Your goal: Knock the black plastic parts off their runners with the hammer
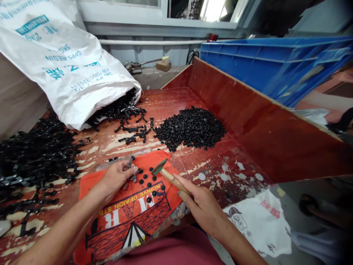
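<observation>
1. Head view: a worn red table (193,99) with a raised wooden side wall is seen, and an orange printed cloth (116,221) is spread at its near edge.
2. The left hand (117,176) is laid on the cloth at about 10 o'clock from the cloth's middle; its grip is closed on a black plastic sprue piece (131,167), pinched between thumb and fingertips and pressed against the cloth.
3. The right hand (202,204) is seen at 3 o'clock from the cloth; its grip is clamped around the wooden handle of a small hammer (168,175).
4. The hammer's green head is pointed toward 10 o'clock and is held just beside the sprue piece, just over the cloth; contact with the cloth cannot be told.
5. Small black round caps (149,186) are scattered on the cloth between the two hands.
6. A heap of black plastic caps (191,129) is piled on the table at 12 o'clock from the hammer, well apart from both hands.
7. A white woven resin sack (63,62) is lain on its side at 11 o'clock, with black sprues (129,110) spilled from its mouth.
8. A tangled pile of black sprues (35,154) is seen at 9 o'clock of the left hand.
9. A blue plastic crate (275,66) is stood behind the side wall at 2 o'clock.
</observation>
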`<action>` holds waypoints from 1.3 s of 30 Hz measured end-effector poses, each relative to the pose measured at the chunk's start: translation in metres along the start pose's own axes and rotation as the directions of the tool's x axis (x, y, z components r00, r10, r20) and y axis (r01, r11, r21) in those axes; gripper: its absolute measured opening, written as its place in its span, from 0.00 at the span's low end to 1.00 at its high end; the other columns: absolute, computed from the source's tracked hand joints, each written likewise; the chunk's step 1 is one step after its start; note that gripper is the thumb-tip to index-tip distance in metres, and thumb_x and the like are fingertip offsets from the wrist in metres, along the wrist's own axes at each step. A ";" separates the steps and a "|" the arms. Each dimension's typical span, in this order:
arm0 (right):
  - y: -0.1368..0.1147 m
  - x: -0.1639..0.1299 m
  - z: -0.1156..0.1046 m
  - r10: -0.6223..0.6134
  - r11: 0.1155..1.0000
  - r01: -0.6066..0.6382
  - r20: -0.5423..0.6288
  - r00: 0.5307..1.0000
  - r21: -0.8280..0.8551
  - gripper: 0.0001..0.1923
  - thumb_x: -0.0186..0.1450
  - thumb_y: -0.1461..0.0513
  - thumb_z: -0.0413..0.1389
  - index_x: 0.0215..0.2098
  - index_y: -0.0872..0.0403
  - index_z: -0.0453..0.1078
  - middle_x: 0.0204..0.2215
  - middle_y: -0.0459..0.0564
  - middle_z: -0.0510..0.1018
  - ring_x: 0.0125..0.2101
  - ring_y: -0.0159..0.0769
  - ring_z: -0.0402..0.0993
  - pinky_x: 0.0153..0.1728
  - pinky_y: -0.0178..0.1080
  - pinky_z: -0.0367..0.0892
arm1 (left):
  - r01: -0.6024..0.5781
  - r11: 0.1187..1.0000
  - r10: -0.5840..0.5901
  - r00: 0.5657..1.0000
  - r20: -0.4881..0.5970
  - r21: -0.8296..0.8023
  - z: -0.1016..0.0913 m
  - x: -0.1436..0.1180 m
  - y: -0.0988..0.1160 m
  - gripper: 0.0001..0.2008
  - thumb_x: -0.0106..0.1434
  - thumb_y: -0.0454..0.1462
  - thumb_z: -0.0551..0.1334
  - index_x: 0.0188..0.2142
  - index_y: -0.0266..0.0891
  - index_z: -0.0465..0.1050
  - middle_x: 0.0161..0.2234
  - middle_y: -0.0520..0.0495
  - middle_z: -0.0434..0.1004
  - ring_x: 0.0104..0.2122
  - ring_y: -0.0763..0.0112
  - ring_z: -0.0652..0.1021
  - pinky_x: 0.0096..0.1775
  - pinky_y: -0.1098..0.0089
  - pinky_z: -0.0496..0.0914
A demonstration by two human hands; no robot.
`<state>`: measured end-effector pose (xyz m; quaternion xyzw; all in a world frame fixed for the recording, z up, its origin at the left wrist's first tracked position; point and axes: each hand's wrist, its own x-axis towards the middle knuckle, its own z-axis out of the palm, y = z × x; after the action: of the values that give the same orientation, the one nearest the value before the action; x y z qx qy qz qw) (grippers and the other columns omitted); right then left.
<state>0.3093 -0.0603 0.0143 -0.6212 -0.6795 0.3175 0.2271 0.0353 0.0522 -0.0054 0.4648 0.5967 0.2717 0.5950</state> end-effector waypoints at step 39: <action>-0.021 0.023 0.002 -0.165 0.966 0.160 -0.010 0.986 -0.205 0.28 0.71 0.65 0.48 0.69 0.44 0.57 0.45 0.48 0.84 0.38 0.37 0.82 0.40 0.37 0.74 | -0.075 0.994 0.073 0.997 -0.030 -0.077 0.010 -0.006 0.008 0.15 0.46 0.43 0.73 0.25 0.38 0.72 0.16 0.57 0.69 0.14 0.80 0.64 0.17 0.77 0.55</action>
<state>0.2908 -0.0386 0.0262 -0.5877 -0.7537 0.2183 0.1970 0.0459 0.0476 0.0030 0.4591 0.5762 0.3230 0.5941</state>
